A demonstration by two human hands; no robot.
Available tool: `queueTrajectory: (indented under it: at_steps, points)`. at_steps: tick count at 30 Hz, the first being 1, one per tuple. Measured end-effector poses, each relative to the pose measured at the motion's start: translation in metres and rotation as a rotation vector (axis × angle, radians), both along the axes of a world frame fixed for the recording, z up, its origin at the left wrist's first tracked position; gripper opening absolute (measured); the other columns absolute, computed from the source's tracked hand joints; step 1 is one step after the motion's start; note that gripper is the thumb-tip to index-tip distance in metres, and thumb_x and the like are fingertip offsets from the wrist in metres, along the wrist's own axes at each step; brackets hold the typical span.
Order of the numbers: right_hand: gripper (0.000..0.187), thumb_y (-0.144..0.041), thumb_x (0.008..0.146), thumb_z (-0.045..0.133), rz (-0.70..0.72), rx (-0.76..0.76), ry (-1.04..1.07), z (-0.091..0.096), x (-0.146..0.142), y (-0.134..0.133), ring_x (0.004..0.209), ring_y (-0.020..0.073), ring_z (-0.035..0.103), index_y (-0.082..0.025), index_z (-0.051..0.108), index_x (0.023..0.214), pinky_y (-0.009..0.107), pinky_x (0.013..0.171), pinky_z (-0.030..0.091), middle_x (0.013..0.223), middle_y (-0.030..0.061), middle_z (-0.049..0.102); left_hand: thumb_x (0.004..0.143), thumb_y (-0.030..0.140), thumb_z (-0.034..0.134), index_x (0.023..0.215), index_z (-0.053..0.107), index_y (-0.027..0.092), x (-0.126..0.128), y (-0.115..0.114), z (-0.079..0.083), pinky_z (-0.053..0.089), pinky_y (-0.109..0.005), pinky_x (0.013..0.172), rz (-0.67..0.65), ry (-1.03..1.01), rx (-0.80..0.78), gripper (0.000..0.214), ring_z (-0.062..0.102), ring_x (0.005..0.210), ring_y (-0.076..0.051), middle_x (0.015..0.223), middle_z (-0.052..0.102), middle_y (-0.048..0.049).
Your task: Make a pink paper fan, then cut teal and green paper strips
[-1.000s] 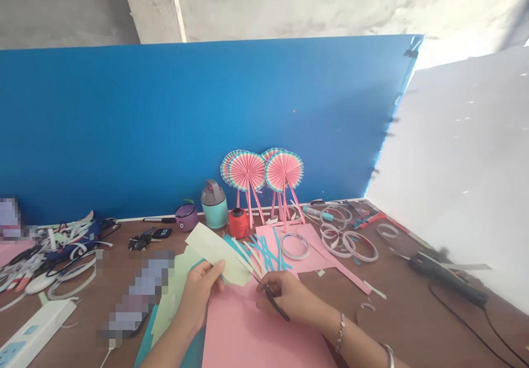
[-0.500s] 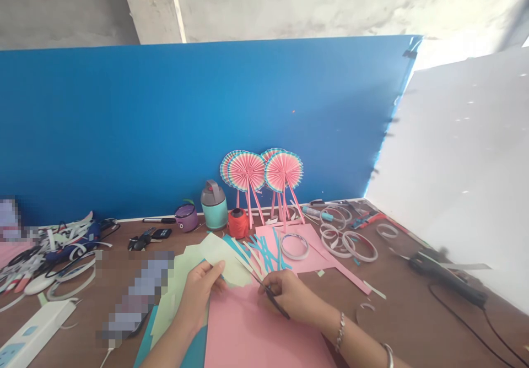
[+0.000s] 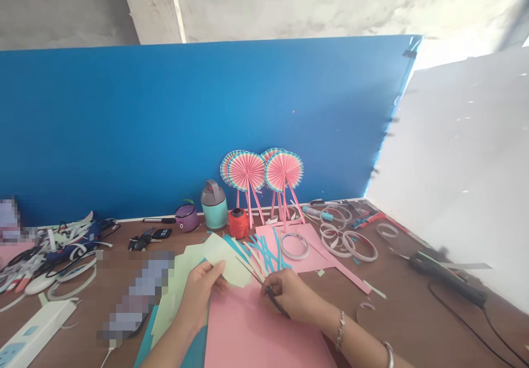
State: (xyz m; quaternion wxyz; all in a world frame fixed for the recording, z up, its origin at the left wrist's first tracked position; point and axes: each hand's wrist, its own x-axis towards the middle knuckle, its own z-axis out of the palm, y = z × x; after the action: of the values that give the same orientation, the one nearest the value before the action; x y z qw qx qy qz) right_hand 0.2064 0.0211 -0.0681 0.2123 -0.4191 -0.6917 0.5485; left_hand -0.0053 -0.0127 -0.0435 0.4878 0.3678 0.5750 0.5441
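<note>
A piece of pale green paper (image 3: 235,268) is pinched between the thumb and fingers of my left hand (image 3: 205,284). My right hand (image 3: 291,293) grips dark-handled scissors (image 3: 278,303), whose blades point up and left at the paper's right edge. Whether the blades touch the paper I cannot tell. Beneath both hands lies a large pink sheet (image 3: 264,335), with more pale green sheets (image 3: 167,302) and blue sheets (image 3: 194,351) to its left. Thin blue strips (image 3: 266,252) and cream strips are spread just beyond my hands.
Round pink paper fans (image 3: 247,172) lean against the blue partition (image 3: 124,131). A turquoise container (image 3: 215,214), a purple pot (image 3: 187,217) and a red one (image 3: 238,223) stand nearby. Tape rolls (image 3: 359,245) and a black corded tool (image 3: 446,280) lie right; a power strip (image 3: 39,329) lies left.
The scissors have shifted slightly, and their blades now show more spread apart beside the paper. My left hand and the green paper look almost unmoved.
</note>
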Motion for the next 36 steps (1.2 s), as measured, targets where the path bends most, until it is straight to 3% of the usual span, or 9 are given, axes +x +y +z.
queueTrajectory:
  at_steps: [12,36]
  points:
    - [0.02,-0.025,0.063,0.061,0.017,-0.02,0.024,-0.0001,-0.0018,-0.0009,0.039,0.0069,0.043,-0.012,0.065,0.078,0.016,0.036,0.031,0.048,-0.0039,0.051,0.068,0.045,0.066,0.055,0.052,0.018,0.0036,-0.0003,-0.0018,0.032,-0.019,0.038,-0.003,-0.011,0.003,0.033,0.042,0.037,-0.009,0.04,0.059,0.0]
    - [0.02,-0.021,0.065,0.057,0.017,-0.036,0.048,0.0059,-0.0036,-0.0053,0.039,0.0064,0.043,-0.012,0.063,0.082,0.015,0.035,0.032,0.049,-0.0047,0.051,0.071,0.043,0.065,0.054,0.049,0.018,0.0084,-0.0026,-0.0039,0.029,-0.018,0.036,-0.085,-0.012,-0.021,0.034,0.044,0.037,-0.009,0.04,0.061,-0.0011]
